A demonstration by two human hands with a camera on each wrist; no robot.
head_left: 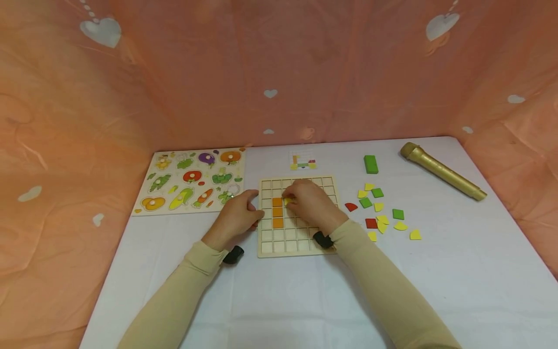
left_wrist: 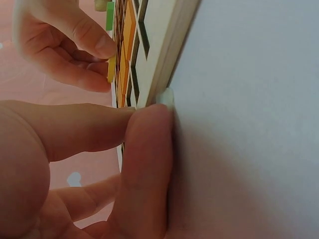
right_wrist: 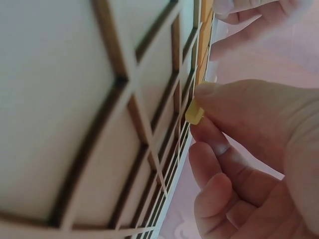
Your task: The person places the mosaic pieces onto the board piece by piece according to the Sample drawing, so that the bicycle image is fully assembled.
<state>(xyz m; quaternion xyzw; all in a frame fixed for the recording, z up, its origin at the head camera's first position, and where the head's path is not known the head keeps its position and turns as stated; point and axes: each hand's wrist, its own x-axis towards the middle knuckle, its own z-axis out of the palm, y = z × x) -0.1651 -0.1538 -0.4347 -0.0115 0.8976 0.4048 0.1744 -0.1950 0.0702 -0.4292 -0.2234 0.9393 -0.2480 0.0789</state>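
Note:
The wooden grid board (head_left: 298, 246) lies flat on the table. Its left edge is pinched by the left hand (head_left: 237, 213), thumb tip on the rim and a finger low against the side in the left wrist view. Another finger of that hand reaches along the edge. Over the grid, the right hand (head_left: 311, 201) holds a small yellow tile (right_wrist: 195, 112) between thumb and finger. Three orange squares (head_left: 277, 212) stand in a column on the board, just left of that tile.
Loose yellow, green and red tiles (head_left: 382, 219) lie scattered to the board's right. Behind them stands a green block (head_left: 371, 164), with a gold microphone (head_left: 443, 171) further right. A pattern card (head_left: 302, 160) lies beyond the board; a vegetable puzzle (head_left: 174, 167) is at left.

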